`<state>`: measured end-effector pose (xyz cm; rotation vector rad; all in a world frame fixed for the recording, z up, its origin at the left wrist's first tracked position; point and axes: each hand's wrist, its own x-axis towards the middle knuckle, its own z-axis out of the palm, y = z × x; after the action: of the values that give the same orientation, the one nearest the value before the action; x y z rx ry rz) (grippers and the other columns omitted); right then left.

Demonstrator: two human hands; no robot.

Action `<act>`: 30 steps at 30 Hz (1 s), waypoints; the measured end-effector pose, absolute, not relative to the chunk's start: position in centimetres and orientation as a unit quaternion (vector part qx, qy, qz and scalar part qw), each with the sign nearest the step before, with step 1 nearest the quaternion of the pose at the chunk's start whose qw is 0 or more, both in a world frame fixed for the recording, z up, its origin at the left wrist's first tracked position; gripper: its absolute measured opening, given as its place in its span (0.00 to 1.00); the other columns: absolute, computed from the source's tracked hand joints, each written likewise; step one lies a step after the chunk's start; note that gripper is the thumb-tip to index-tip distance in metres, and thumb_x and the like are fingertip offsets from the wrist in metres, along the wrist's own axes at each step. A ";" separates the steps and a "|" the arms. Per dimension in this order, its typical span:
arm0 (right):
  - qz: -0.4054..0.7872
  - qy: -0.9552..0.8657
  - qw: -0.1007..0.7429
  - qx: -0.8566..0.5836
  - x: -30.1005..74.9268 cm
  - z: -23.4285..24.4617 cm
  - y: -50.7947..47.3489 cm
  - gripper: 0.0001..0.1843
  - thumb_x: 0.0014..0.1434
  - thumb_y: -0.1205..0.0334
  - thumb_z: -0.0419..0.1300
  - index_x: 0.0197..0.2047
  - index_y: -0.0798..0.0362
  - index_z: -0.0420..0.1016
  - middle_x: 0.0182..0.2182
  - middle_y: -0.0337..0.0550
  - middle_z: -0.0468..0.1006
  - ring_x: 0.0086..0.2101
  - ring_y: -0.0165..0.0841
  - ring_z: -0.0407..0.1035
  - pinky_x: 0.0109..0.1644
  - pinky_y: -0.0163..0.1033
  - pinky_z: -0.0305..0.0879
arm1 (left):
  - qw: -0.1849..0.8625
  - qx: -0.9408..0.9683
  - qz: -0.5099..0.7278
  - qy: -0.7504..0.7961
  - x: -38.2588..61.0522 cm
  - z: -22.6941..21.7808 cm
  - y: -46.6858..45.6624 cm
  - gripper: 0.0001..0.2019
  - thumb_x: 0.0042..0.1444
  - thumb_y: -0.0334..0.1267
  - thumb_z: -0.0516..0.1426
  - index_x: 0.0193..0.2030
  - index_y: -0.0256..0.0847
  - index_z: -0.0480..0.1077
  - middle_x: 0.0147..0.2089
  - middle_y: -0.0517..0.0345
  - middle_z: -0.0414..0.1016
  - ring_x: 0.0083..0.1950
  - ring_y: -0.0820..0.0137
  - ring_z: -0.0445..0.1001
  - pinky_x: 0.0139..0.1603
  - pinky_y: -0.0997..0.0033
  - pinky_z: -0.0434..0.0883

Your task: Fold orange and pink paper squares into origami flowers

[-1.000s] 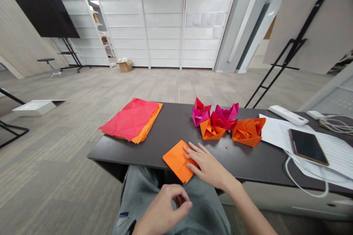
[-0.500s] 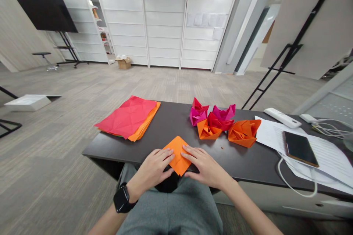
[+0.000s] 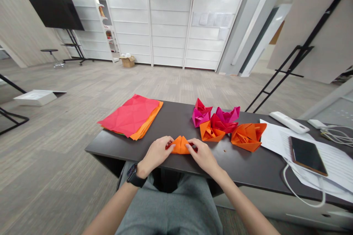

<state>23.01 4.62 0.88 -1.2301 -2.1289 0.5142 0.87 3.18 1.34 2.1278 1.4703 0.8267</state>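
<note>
Near the front edge of the dark desk, a small folded sheet of orange origami paper is bent into a low peaked shape. My left hand pinches its left corner between thumb and fingers. At the opposite corner, my right hand grips the paper the same way. Behind my right hand sit several folded paper pieces: an orange one, a red one, a magenta one and a larger orange one. Leftward lies a stack of red and orange paper sheets, the top one creased.
The dark desk ends close to my lap. On its right are printed sheets, a phone, a white cable and a white power strip. An easel-like stand rises beyond the desk's right side.
The orange paper went from a flat diamond to a folded, peaked shape. Both hands moved from pressing flat on it to pinching its side corners, slightly farther up the desk.
</note>
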 end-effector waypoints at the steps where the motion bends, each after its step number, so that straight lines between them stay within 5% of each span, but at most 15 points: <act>1: 0.199 -0.801 0.314 -0.469 22.9 0.8 4.7 0.08 0.66 0.61 0.54 0.42 0.50 0.75 0.38 0.41 0.80 0.38 0.36 0.74 0.45 0.41 0.69 | 0.211 0.763 0.304 0.530 0.9 1.3 3.3 0.03 0.63 0.34 0.56 0.42 0.43 0.71 0.40 0.59 0.77 0.39 0.68 0.75 0.41 0.70 0.70; 14: 0.142 -0.828 0.321 -0.437 21.9 1.0 4.3 0.13 0.68 0.65 0.50 0.43 0.49 0.77 0.43 0.45 0.75 0.43 0.37 0.72 0.50 0.44 0.70 | 0.134 0.797 0.292 0.511 1.8 0.5 3.3 0.10 0.65 0.29 0.52 0.46 0.43 0.73 0.45 0.55 0.71 0.48 0.65 0.71 0.52 0.63 0.71; 18: 0.100 -0.850 0.287 -0.431 22.2 0.9 3.6 0.16 0.66 0.67 0.52 0.54 0.49 0.74 0.49 0.49 0.74 0.48 0.42 0.71 0.53 0.51 0.70 | 0.138 0.794 0.309 0.505 1.9 0.5 3.0 0.11 0.66 0.28 0.50 0.47 0.42 0.72 0.45 0.54 0.71 0.48 0.64 0.71 0.53 0.61 0.72; 24: 0.142 -0.839 0.343 -0.398 23.7 0.1 2.1 0.27 0.65 0.71 0.52 0.66 0.47 0.60 0.57 0.49 0.72 0.57 0.39 0.67 0.60 0.50 0.68 | 0.197 0.775 0.378 0.467 0.5 0.3 1.5 0.17 0.62 0.26 0.55 0.57 0.42 0.66 0.49 0.54 0.72 0.51 0.65 0.72 0.55 0.63 0.72; 30: 0.082 -0.917 0.187 -0.343 25.4 0.5 0.7 0.20 0.67 0.71 0.51 0.59 0.50 0.72 0.64 0.52 0.67 0.64 0.42 0.60 0.65 0.56 0.61 | 0.150 0.876 0.273 0.368 -1.0 0.3 -0.3 0.15 0.63 0.24 0.51 0.48 0.44 0.74 0.54 0.54 0.74 0.58 0.66 0.71 0.61 0.62 0.69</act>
<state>25.45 0.72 0.52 -0.9661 -2.5808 0.2317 -1.04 -0.29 0.35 2.5176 1.0570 0.7837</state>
